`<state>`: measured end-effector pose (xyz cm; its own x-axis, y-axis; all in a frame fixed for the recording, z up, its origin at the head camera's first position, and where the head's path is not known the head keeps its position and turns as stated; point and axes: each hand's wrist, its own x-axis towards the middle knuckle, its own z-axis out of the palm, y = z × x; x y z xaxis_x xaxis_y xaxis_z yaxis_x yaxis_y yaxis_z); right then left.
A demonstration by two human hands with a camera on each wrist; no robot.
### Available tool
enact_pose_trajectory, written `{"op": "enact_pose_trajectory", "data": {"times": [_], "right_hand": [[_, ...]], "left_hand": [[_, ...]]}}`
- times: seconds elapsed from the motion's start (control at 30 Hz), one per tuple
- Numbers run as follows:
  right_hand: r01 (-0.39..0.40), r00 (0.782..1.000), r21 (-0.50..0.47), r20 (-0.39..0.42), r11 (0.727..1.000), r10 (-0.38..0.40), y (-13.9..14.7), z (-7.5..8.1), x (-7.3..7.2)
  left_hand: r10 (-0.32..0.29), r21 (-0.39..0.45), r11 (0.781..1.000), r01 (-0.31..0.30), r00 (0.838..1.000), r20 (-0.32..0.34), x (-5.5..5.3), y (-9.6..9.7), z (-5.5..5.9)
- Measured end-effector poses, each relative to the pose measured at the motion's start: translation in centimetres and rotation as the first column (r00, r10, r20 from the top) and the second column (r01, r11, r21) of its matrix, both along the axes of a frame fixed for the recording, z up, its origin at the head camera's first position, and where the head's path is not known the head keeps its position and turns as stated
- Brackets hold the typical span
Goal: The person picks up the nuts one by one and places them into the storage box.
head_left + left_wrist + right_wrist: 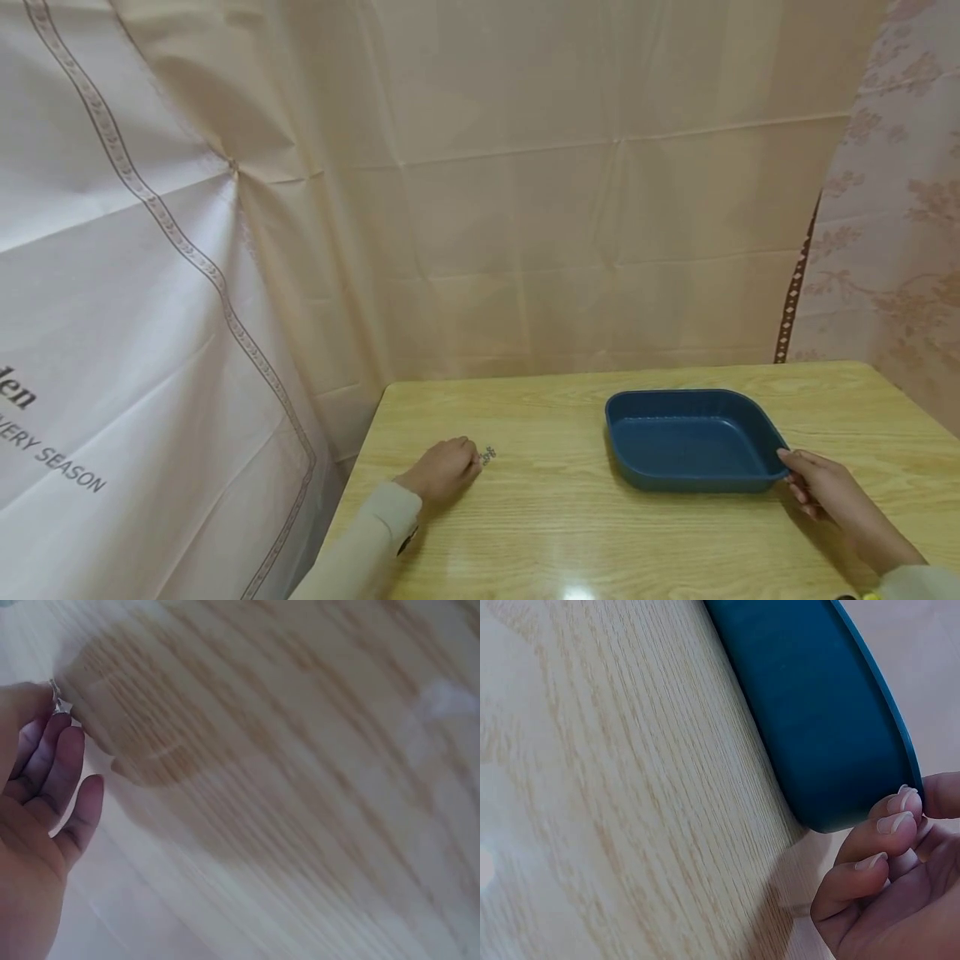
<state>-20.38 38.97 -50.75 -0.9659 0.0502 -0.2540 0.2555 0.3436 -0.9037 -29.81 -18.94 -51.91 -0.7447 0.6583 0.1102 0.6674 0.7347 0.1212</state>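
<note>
– What does the left hand (444, 468) do?
– It pinches a small silvery thing (488, 456), at six o'clock in head view.
– And the right hand (823, 490)?
– It grips the blue tray (697, 482), at four o'clock.

The head camera looks forward and down across the table (525, 525), while the wrist cameras face it close up, head and right wrist sharing the blue tray (697, 482), lower right and upper right respectively.
</note>
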Motion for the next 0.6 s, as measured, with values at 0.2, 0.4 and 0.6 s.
{"op": "enact_pose_trajectory", "data": {"times": [0.2,0.4,0.6], "right_hand": [[-0.007,1.0,0.013,-0.001,1.0,0.007,0.09,-0.03,-0.05],[-0.006,1.0,-0.009,0.015,1.0,0.006,0.15,0.14,-0.1],[-0.011,1.0,0.011,0.022,1.0,0.011,0.17,0.22,-0.03]], "left_hand": [[-0.036,0.021,0.999,0.038,0.997,-0.069,-0.07,-0.19,-0.12],[-0.039,0.047,0.998,0.043,0.995,-0.09,0.21,-0.17,0.1],[-0.023,0.067,0.997,0.031,0.994,-0.11,0.44,-0.13,0.37]]}}
